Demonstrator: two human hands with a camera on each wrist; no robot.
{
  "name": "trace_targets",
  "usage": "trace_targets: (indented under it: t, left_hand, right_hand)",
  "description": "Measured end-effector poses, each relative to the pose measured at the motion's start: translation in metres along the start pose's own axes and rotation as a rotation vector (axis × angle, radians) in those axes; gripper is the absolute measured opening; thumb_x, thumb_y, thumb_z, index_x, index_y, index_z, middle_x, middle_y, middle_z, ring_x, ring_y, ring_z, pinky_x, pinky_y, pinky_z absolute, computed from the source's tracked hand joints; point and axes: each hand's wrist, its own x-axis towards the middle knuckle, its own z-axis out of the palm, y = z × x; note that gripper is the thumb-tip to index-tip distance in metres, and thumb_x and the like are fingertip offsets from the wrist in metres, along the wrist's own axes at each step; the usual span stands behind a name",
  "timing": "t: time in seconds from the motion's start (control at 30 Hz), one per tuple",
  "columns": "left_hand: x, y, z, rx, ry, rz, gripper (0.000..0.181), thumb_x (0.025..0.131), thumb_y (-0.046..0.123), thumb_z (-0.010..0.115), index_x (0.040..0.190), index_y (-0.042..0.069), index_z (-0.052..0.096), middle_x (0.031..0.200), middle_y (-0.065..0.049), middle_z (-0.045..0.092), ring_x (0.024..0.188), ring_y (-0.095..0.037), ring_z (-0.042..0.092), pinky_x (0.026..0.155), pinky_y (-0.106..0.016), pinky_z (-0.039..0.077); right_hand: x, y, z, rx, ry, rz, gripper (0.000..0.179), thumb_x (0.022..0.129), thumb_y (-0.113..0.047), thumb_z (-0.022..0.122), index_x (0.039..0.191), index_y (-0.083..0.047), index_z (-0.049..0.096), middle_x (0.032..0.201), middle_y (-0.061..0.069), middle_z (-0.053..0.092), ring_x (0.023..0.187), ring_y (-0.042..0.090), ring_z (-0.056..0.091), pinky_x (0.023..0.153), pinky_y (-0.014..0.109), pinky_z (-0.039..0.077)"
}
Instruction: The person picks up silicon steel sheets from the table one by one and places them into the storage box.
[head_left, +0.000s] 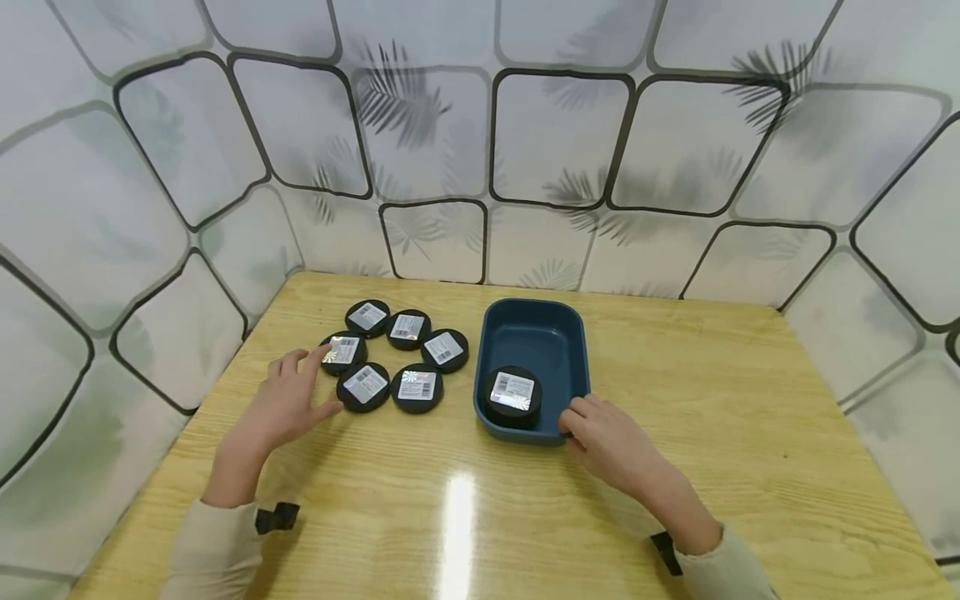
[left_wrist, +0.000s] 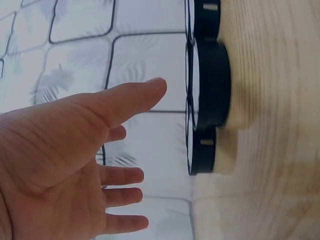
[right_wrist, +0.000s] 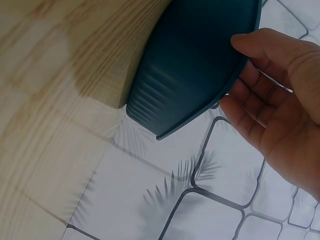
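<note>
My right hand (head_left: 611,442) grips the near right corner of a dark blue rectangular tub (head_left: 534,337), thumb on one side of the rim and fingers on the other. In the right wrist view the thumb presses on the tub's (right_wrist: 195,55) ridged wall near the rim. Inside the tub, at its near left, lies a thick black disc (head_left: 513,392) with a barcode label. My left hand (head_left: 281,404) hovers with spread fingers over the left side of several similar black discs (head_left: 363,387). The left wrist view shows its palm and thumb apart from the upright-looking disc edges (left_wrist: 212,85).
The discs form a loose ring on a light wooden table (head_left: 712,400), left of the tub. Patterned fabric walls (head_left: 555,137) enclose the table's back and sides. A bright light reflection lies on the table's near middle.
</note>
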Motion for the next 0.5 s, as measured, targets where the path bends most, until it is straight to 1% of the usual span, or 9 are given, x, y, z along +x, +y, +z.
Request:
trace_targets:
  t: [0.03, 0.1, 0.2, 0.37, 0.5]
  left_hand:
    - [0.0, -0.003, 0.0, -0.017, -0.021, -0.026, 0.089, 0.087, 0.032, 0.075, 0.154, 0.003, 0.023, 0.144, -0.042, 0.025, 0.129, -0.063, 0.025, 0.091, -0.077, 0.033]
    - [0.001, -0.009, 0.001, -0.041, -0.057, -0.058, 0.096, 0.086, 0.037, 0.075, 0.155, 0.003, 0.017, 0.146, -0.044, 0.02, 0.131, -0.064, 0.02, 0.093, -0.078, 0.03]
    - [0.001, -0.016, 0.003, -0.056, -0.095, -0.084, 0.103, 0.085, 0.042, 0.074, 0.155, 0.002, 0.011, 0.146, -0.046, 0.015, 0.132, -0.065, 0.017, 0.094, -0.078, 0.029]
    - [0.002, -0.023, 0.007, -0.062, -0.135, -0.122, 0.109, 0.085, 0.047, 0.074, 0.156, 0.001, 0.006, 0.144, -0.048, 0.015, 0.13, -0.066, 0.018, 0.094, -0.078, 0.031]
    - [0.001, -0.026, 0.008, -0.061, -0.158, -0.143, 0.108, 0.085, 0.047, 0.074, 0.155, -0.002, 0.007, 0.141, -0.049, 0.017, 0.128, -0.068, 0.02, 0.092, -0.076, 0.033]
  right_hand:
    - [0.0, 0.0, 0.0, -0.002, 0.001, 0.002, 0.026, 0.071, 0.005, 0.081, 0.081, -0.011, 0.064, 0.079, -0.002, 0.057, 0.073, 0.014, 0.052, 0.065, 0.027, 0.048]
    - [-0.001, 0.0, 0.0, -0.008, 0.007, 0.001, 0.026, 0.07, 0.005, 0.082, 0.08, -0.012, 0.064, 0.079, -0.002, 0.056, 0.072, 0.014, 0.051, 0.064, 0.026, 0.047]
    - [-0.001, 0.0, 0.0, -0.007, 0.018, -0.008, 0.027, 0.07, 0.005, 0.082, 0.08, -0.012, 0.063, 0.078, -0.002, 0.056, 0.072, 0.013, 0.051, 0.064, 0.026, 0.047]
    - [-0.001, 0.001, 0.0, 0.0, 0.019, -0.017, 0.028, 0.069, 0.004, 0.083, 0.08, -0.012, 0.063, 0.079, -0.002, 0.056, 0.071, 0.014, 0.051, 0.064, 0.028, 0.047]
    - [-0.001, 0.001, -0.001, -0.002, 0.0, -0.008, 0.027, 0.07, 0.002, 0.084, 0.081, -0.012, 0.063, 0.08, -0.002, 0.057, 0.072, 0.014, 0.052, 0.065, 0.028, 0.048]
